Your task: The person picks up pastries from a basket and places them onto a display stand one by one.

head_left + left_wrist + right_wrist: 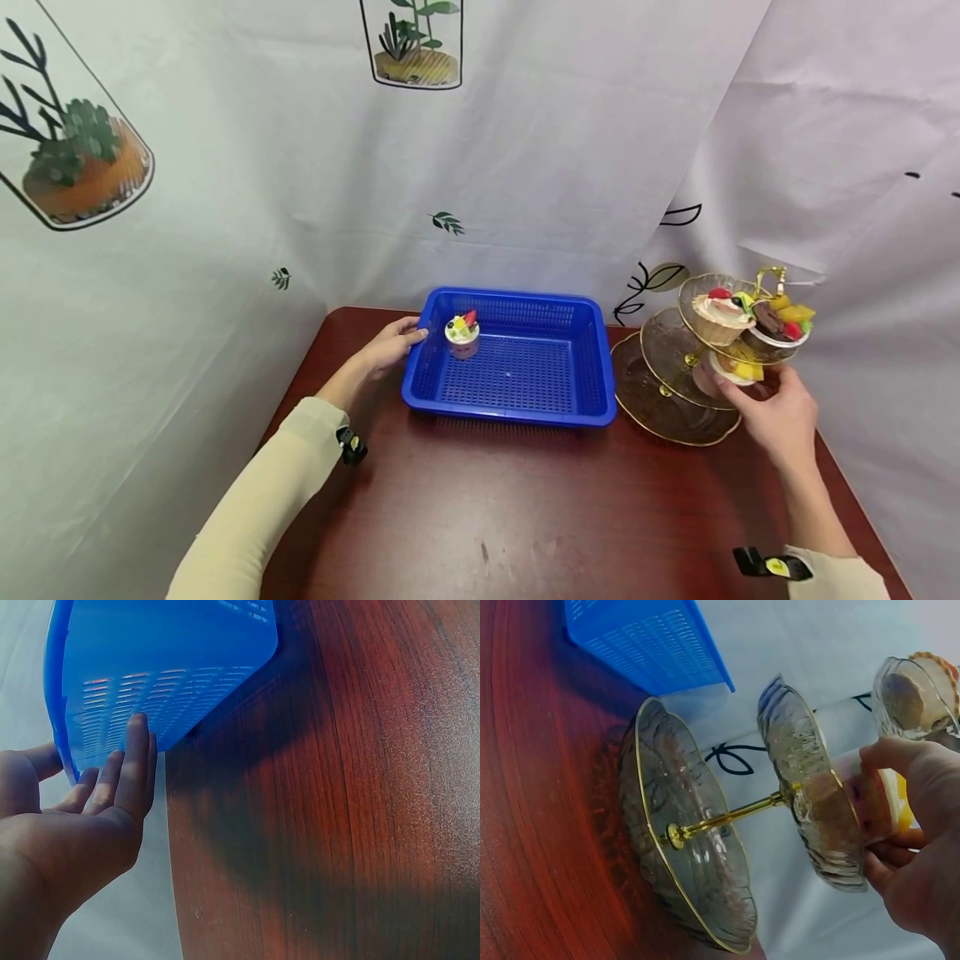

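Observation:
A blue mesh basket point(525, 367) stands mid-table with one fruit-topped cupcake point(462, 333) in its back left corner. My left hand point(405, 336) rests at the basket's left end; in the left wrist view its straight fingers point(136, 761) lie flat against the basket's outer wall point(165, 667). At the right stands a three-tier glass stand point(667, 400) with gold rims. My right hand point(742, 387) grips a cupcake with yellow fruit point(742, 369) on the middle tier point(810, 787); its fingers point(900, 761) curl round the cup point(889, 814). Two more cupcakes point(722, 315) sit on the top tier.
The dark wooden table point(510, 508) is walled by white printed curtains point(525, 167) at the back and both sides. The stand's bottom tier point(690, 832) holds nothing. The table's left edge point(171, 885) runs close beside my left hand.

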Demonstrator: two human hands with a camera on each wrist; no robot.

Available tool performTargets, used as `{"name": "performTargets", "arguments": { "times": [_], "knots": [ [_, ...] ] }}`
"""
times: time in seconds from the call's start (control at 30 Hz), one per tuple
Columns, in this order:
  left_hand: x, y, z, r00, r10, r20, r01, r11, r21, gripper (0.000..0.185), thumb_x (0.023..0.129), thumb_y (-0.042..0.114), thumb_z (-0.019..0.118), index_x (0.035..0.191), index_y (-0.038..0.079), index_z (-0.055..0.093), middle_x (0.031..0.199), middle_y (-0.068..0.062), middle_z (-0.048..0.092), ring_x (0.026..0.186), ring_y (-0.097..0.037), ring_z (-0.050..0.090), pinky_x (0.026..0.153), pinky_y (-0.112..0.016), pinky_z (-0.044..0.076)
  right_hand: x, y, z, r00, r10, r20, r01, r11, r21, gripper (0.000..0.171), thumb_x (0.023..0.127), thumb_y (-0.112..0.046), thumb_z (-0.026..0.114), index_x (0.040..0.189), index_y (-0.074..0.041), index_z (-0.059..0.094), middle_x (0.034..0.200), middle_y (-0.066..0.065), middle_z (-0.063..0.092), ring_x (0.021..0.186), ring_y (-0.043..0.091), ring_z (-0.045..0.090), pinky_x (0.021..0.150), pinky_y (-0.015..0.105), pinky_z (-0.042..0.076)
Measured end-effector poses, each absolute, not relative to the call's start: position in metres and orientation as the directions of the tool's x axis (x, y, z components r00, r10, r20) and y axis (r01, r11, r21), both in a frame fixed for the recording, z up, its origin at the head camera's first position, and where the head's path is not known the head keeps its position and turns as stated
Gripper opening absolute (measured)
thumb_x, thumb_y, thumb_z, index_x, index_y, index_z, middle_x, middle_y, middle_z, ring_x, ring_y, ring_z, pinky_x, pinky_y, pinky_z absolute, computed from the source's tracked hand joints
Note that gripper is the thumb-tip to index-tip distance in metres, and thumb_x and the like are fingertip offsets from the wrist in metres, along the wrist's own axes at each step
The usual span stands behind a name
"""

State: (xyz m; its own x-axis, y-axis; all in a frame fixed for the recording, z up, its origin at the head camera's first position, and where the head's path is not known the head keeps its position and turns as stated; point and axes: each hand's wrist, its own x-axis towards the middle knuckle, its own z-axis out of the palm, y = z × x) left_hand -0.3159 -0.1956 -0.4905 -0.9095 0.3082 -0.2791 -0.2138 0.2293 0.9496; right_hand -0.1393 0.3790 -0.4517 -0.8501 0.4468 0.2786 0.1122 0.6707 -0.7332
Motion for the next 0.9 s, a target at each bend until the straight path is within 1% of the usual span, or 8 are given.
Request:
{"name": "performTargets", "arguments": {
  "times": [0.17,0.3,0.4,0.53,0.6,0.7,0.8,0.9],
  "knots": [
    [-0.316,-0.196,-0.491,-0.906,0.306,-0.291,-0.228,0.225,0.947,0.054,0.114,0.025,0.05,0.161,0.004,0.034,0.152,-0.023,0.051,0.124,-0.034,0.064,0.102,-0.051,0.056,-0.14,0.379,-0.455,-0.843,0.442,0.307,0.107,0.697,-0.709,0.069,0.087,-0.027,0.087,0.143,0.001,0.058,0.13,0.024,0.067,0.098,-0.012,0.047,0.082,0.0,0.037],
    [-0.317,-0.196,-0.491,-0.906,0.309,-0.291,-0.226,0.228,0.947,0.053,0.114,0.025,0.05,0.161,0.004,0.035,0.152,-0.022,0.051,0.125,-0.034,0.063,0.103,-0.052,0.055,-0.14,0.38,-0.456,-0.844,0.428,0.325,0.106,0.726,-0.679,0.067,0.088,-0.029,0.086,0.141,0.002,0.059,0.128,0.026,0.067,0.109,0.021,0.062,0.08,0.006,0.034],
    [-0.316,-0.197,-0.491,-0.908,0.308,-0.285,-0.218,0.232,0.948,0.054,0.114,0.026,0.05,0.161,0.004,0.035,0.152,-0.023,0.051,0.127,-0.035,0.062,0.105,-0.053,0.053,-0.14,0.382,-0.457,-0.853,0.398,0.339,0.091,0.751,-0.654,0.067,0.088,-0.029,0.085,0.141,0.004,0.058,0.127,0.029,0.065,0.113,0.04,0.06,0.083,0.022,0.04],
    [-0.315,-0.196,-0.489,-0.909,0.305,-0.284,-0.218,0.233,0.948,0.054,0.115,0.025,0.049,0.162,0.003,0.034,0.153,-0.023,0.051,0.126,-0.036,0.062,0.105,-0.054,0.053,-0.138,0.382,-0.455,-0.861,0.365,0.354,0.068,0.773,-0.631,0.067,0.089,-0.026,0.083,0.14,0.007,0.056,0.126,0.033,0.061,0.114,0.047,0.056,0.089,0.053,0.041],
    [-0.314,-0.196,-0.488,-0.91,0.303,-0.284,-0.219,0.232,0.948,0.054,0.115,0.025,0.049,0.162,0.003,0.033,0.153,-0.024,0.05,0.126,-0.035,0.063,0.104,-0.053,0.054,-0.136,0.382,-0.453,-0.864,0.356,0.357,0.058,0.773,-0.632,0.068,0.089,-0.026,0.083,0.141,0.008,0.055,0.127,0.033,0.06,0.116,0.048,0.055,0.091,0.059,0.039],
    [-0.314,-0.195,-0.488,-0.909,0.302,-0.287,-0.222,0.233,0.947,0.054,0.115,0.024,0.048,0.162,0.003,0.033,0.153,-0.023,0.05,0.124,-0.034,0.063,0.104,-0.053,0.054,-0.132,0.38,-0.45,-0.861,0.366,0.353,0.063,0.765,-0.641,0.068,0.089,-0.026,0.084,0.142,0.007,0.056,0.13,0.032,0.059,0.119,0.047,0.054,0.094,0.054,0.038],
    [-0.314,-0.195,-0.487,-0.909,0.302,-0.289,-0.226,0.225,0.948,0.053,0.115,0.023,0.049,0.161,0.003,0.034,0.152,-0.023,0.051,0.123,-0.034,0.064,0.104,-0.054,0.054,-0.126,0.378,-0.447,-0.851,0.393,0.347,0.086,0.757,-0.647,0.068,0.089,-0.027,0.085,0.142,0.005,0.057,0.13,0.028,0.06,0.116,0.038,0.055,0.092,0.038,0.037],
    [-0.315,-0.195,-0.487,-0.908,0.304,-0.288,-0.228,0.217,0.949,0.052,0.115,0.022,0.049,0.16,0.003,0.035,0.152,-0.023,0.051,0.122,-0.034,0.064,0.103,-0.054,0.054,-0.119,0.375,-0.444,-0.836,0.434,0.336,0.113,0.735,-0.669,0.066,0.089,-0.027,0.085,0.141,0.004,0.059,0.128,0.022,0.062,0.105,0.012,0.056,0.088,0.021,0.035]
  ]
}}
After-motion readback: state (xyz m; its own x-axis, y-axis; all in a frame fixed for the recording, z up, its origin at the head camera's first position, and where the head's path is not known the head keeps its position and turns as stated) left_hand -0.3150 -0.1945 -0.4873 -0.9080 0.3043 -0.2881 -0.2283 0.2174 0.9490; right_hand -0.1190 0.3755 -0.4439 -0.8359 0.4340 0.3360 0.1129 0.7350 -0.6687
